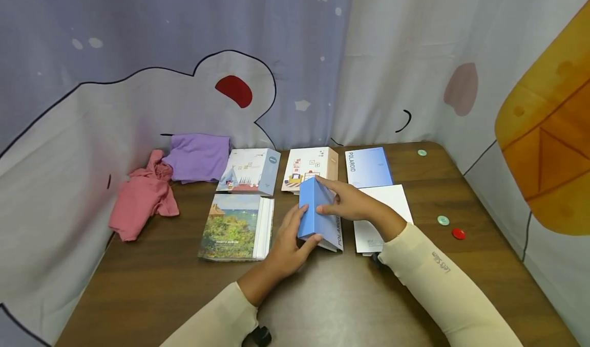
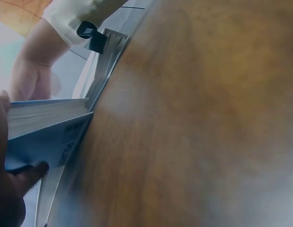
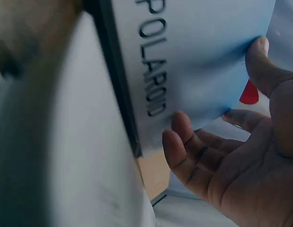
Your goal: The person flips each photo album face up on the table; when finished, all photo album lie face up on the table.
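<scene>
A blue photo album [image 1: 324,211] lettered POLAROID stands tilted on edge at the middle of the table, spine upward. My left hand [image 1: 287,250] grips its near left side, fingers on the spine and thumb at the near end. At the far end my right hand [image 1: 345,199] holds it, with fingers at the top corner and against the cover. The right wrist view shows the lettered cover [image 3: 184,61] close up, thumb and fingertips of the right hand [image 3: 245,175] on its edges. In the left wrist view its page edges [image 2: 47,118] show between the covers.
Around it lie a landscape-covered album [image 1: 230,229], two illustrated albums [image 1: 241,170] [image 1: 304,168], another POLAROID album [image 1: 369,165] and a white album [image 1: 389,198]. Purple cloth [image 1: 198,157] and pink cloth [image 1: 143,198] are at left. Green buttons [image 1: 443,220] and a red button [image 1: 458,234] sit right.
</scene>
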Demonstrator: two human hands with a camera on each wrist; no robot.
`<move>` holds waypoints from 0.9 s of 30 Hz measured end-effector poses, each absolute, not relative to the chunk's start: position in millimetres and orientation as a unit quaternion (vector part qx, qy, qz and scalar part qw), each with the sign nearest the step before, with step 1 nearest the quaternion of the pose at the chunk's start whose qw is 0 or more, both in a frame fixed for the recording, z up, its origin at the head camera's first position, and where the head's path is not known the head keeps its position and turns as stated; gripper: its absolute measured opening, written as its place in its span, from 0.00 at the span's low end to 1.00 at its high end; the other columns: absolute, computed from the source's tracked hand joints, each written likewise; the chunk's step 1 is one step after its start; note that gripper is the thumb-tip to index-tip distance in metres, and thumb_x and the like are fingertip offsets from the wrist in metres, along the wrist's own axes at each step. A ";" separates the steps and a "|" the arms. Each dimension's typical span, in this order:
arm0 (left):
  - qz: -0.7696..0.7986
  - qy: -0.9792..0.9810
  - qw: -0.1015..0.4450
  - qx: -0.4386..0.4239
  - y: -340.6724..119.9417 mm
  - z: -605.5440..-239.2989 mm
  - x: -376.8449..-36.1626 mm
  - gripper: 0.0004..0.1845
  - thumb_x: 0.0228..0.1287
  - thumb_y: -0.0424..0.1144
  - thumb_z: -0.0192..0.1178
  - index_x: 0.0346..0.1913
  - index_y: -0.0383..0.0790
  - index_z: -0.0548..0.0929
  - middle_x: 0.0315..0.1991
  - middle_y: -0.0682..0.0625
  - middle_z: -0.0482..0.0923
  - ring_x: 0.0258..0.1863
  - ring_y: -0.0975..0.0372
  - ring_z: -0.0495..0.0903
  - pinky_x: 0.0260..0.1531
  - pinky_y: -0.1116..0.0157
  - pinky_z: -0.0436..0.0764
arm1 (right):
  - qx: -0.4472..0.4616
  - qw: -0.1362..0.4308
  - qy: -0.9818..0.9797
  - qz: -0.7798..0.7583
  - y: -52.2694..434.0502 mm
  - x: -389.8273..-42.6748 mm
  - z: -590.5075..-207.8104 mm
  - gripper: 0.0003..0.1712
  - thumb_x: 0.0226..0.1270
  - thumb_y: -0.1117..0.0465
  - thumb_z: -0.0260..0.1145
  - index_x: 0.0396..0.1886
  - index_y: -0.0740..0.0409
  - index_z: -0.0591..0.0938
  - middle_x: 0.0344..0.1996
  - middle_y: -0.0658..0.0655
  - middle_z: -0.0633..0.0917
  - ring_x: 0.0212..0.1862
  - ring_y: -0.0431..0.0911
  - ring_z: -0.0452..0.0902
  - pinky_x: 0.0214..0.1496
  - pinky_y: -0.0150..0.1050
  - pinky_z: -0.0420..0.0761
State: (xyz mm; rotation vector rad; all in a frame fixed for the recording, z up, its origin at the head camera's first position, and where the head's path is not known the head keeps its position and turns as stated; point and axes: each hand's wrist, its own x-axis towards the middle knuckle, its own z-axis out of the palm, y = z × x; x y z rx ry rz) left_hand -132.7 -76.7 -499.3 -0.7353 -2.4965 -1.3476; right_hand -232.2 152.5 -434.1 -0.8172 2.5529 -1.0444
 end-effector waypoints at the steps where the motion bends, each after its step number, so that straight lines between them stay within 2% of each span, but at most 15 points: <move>1: -0.454 -0.850 0.102 -0.246 -78.2 -499.9 -131.7 0.43 0.77 0.42 0.70 0.84 0.31 0.61 0.82 0.28 0.61 0.75 0.36 0.73 0.69 0.39 0.80 | -0.285 0.134 0.883 -0.349 151.4 -231.0 -435.7 0.52 0.76 0.50 0.75 0.90 0.57 0.58 0.68 0.68 0.78 0.40 0.46 0.77 0.42 0.39 0.81; 4: -0.446 -0.858 0.090 -0.238 -83.5 -501.8 -129.1 0.43 0.78 0.44 0.68 0.85 0.32 0.60 0.81 0.29 0.62 0.75 0.37 0.73 0.70 0.38 0.80 | -0.293 0.136 0.886 -0.332 149.7 -228.9 -440.6 0.50 0.79 0.52 0.73 0.90 0.57 0.58 0.68 0.68 0.77 0.41 0.46 0.75 0.44 0.38 0.79; 7: -0.453 -0.859 0.069 -0.229 -89.1 -504.1 -128.0 0.41 0.81 0.44 0.65 0.86 0.35 0.60 0.82 0.31 0.62 0.79 0.38 0.69 0.74 0.37 0.75 | -0.292 0.142 0.889 -0.322 149.7 -226.7 -443.8 0.51 0.77 0.54 0.75 0.90 0.56 0.58 0.69 0.69 0.76 0.41 0.47 0.74 0.44 0.38 0.78; 10: -0.459 -0.859 0.055 -0.220 -94.3 -506.9 -126.9 0.39 0.82 0.45 0.63 0.86 0.36 0.60 0.83 0.33 0.62 0.82 0.39 0.67 0.77 0.37 0.72 | -0.272 0.156 0.897 -0.311 149.1 -223.5 -446.6 0.53 0.76 0.51 0.76 0.90 0.52 0.58 0.71 0.70 0.72 0.43 0.49 0.74 0.46 0.40 0.78; 14: -0.461 -0.860 0.041 -0.215 -100.6 -510.0 -125.0 0.40 0.82 0.47 0.64 0.86 0.37 0.60 0.82 0.33 0.64 0.81 0.40 0.68 0.76 0.38 0.74 | -0.233 0.162 0.919 -0.273 146.9 -218.4 -450.5 0.53 0.75 0.41 0.75 0.90 0.43 0.59 0.74 0.72 0.69 0.54 0.54 0.79 0.58 0.52 0.84; 17: -0.453 -0.866 0.034 -0.209 -105.5 -511.6 -123.8 0.41 0.81 0.49 0.66 0.86 0.38 0.61 0.82 0.34 0.66 0.80 0.41 0.70 0.75 0.39 0.75 | -0.220 0.159 0.931 -0.245 144.2 -215.9 -452.9 0.53 0.74 0.36 0.73 0.90 0.41 0.60 0.76 0.73 0.69 0.64 0.60 0.79 0.68 0.62 0.82; 19: -0.440 -0.873 0.031 -0.207 -109.0 -512.5 -122.7 0.42 0.79 0.49 0.67 0.86 0.38 0.61 0.82 0.34 0.67 0.80 0.41 0.71 0.75 0.39 0.75 | -0.213 0.160 0.934 -0.240 142.7 -214.4 -454.4 0.53 0.73 0.35 0.73 0.90 0.40 0.61 0.77 0.73 0.68 0.68 0.63 0.78 0.70 0.65 0.80; 23: -0.394 -0.891 0.054 -0.217 -114.7 -512.9 -119.9 0.41 0.76 0.48 0.70 0.83 0.34 0.67 0.78 0.31 0.72 0.79 0.36 0.72 0.75 0.34 0.73 | -0.215 0.162 0.933 -0.239 141.0 -213.0 -457.2 0.53 0.71 0.36 0.76 0.88 0.43 0.64 0.78 0.72 0.67 0.72 0.64 0.76 0.72 0.66 0.79; 27: -0.373 -0.896 0.080 -0.228 -117.7 -513.1 -117.9 0.37 0.76 0.44 0.70 0.79 0.31 0.71 0.76 0.31 0.74 0.78 0.31 0.71 0.75 0.29 0.69 | -0.231 0.158 0.928 -0.247 142.6 -213.5 -458.3 0.53 0.69 0.41 0.80 0.87 0.49 0.67 0.77 0.72 0.69 0.70 0.62 0.76 0.72 0.64 0.79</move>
